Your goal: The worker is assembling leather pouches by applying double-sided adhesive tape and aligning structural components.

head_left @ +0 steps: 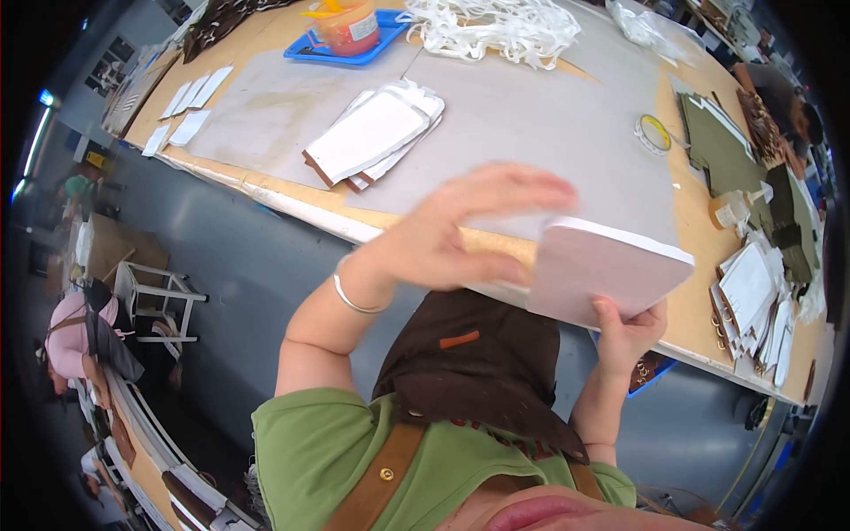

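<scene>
A white rectangular panel [602, 270], thick and pale-faced, is held tilted above the near edge of the counter [531, 115]. The right hand [630, 332] grips its lower corner, thumb on the face and fingers curled behind. The left hand [460, 234], blurred, lies flat and spread open across the panel's left side, grasping nothing. Beneath hangs a dark brown apron [474, 354]. Farther out on the counter lie a stack of white pieces with brown edging [372, 137], a tape roll [655, 133], olive fabric pieces [722, 146] and a blue tray [350, 44].
</scene>
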Tool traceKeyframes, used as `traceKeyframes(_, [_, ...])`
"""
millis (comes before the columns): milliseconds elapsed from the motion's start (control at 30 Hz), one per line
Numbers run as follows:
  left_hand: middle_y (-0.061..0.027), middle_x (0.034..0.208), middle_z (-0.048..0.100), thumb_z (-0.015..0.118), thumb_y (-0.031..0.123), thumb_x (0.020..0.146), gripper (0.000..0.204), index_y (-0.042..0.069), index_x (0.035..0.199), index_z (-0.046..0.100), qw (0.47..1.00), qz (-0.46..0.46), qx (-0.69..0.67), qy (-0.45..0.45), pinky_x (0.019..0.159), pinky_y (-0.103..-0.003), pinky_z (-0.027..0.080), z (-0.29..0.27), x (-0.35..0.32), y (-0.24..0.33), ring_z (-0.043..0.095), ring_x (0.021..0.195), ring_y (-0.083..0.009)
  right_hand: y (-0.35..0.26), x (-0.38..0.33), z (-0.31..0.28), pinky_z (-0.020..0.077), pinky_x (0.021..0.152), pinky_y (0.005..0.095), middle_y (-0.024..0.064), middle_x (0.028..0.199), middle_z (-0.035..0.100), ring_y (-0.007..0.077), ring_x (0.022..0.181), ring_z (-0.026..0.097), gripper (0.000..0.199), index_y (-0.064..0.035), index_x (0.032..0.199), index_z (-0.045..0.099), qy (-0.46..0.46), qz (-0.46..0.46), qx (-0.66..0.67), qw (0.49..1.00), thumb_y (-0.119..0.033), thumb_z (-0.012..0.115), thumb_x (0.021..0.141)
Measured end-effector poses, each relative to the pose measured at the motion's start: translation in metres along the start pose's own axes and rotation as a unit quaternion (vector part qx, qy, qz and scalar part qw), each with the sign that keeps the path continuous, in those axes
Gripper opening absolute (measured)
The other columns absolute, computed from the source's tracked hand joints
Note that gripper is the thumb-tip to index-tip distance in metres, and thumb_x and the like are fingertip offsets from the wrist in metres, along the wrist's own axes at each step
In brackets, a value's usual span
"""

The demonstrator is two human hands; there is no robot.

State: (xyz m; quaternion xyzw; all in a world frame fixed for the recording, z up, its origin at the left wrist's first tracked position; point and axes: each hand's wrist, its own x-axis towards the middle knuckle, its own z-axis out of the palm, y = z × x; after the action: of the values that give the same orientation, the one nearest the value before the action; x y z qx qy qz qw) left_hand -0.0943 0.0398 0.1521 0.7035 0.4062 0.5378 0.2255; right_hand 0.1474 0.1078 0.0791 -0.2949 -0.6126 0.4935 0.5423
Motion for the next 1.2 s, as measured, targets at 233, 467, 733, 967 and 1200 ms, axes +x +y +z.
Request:
traceKeyframes(233, [-0.0083,0.129,0.048,0.065,-0.005,0.061,0.062,0.013,0.119,0.055,0.781,-0.280,0.558,0.014,0.089,-0.033,0.044,-0.112,-0.091,-0.046,0.045,0.117,-0.0284,0.020,-0.001,-0.043,0.0431,0.088,0.0294,0.0109,0.108,0.057,0.0174,0.099,0.056,0.053,0.0042,0.116,0.048,0.053,0.025,-0.001,0.998,-0.008,0.073,0.071])
traceKeyframes(467, [-0.0053,0.091,0.066,0.061,-0.002,0.074,0.033,0.006,0.105,0.063,0.871,-0.303,0.382,0.058,0.073,-0.026,0.049,-0.155,-0.111,-0.072,0.062,0.089,-0.0219,0.031,-0.004,-0.047,0.0420,0.089,0.0295,0.0109,0.109,0.058,0.0170,0.098,0.056,0.054,0.0039,0.118,0.047,0.042,0.041,0.051,0.997,-0.011,0.073,0.073])
traceKeyframes(733, [-0.0014,0.083,0.063,0.053,0.000,0.086,0.020,0.002,0.103,0.063,0.823,-0.090,0.240,0.506,0.062,-0.021,0.045,-0.169,-0.057,-0.084,0.055,0.071,-0.0082,0.038,-0.015,-0.057,0.0441,0.087,0.0303,0.0099,0.107,0.059,0.0170,0.097,0.057,0.052,0.0031,0.115,0.048,0.038,0.087,0.080,0.992,-0.012,0.073,0.073])
traceKeyframes(967, [-0.0040,0.090,0.065,0.054,-0.009,0.072,0.030,0.009,0.094,0.065,0.841,0.082,0.503,0.181,0.063,-0.026,0.049,-0.035,0.013,-0.052,0.061,0.076,-0.0158,0.035,-0.017,-0.050,0.0457,0.084,0.0284,0.0091,0.104,0.060,0.0152,0.093,0.058,0.052,0.0029,0.113,0.049,0.044,0.091,0.114,0.988,-0.011,0.075,0.071])
traceKeyframes(1200, [0.0001,0.086,0.064,0.063,0.008,0.066,0.025,0.010,0.091,0.065,0.902,0.013,0.429,0.040,0.062,-0.029,0.046,0.076,-0.018,-0.066,0.060,0.076,-0.0179,0.036,-0.018,-0.061,0.0462,0.083,0.0286,0.0076,0.103,0.060,0.0154,0.091,0.059,0.054,0.0026,0.112,0.050,0.036,0.157,0.191,0.968,-0.015,0.077,0.069])
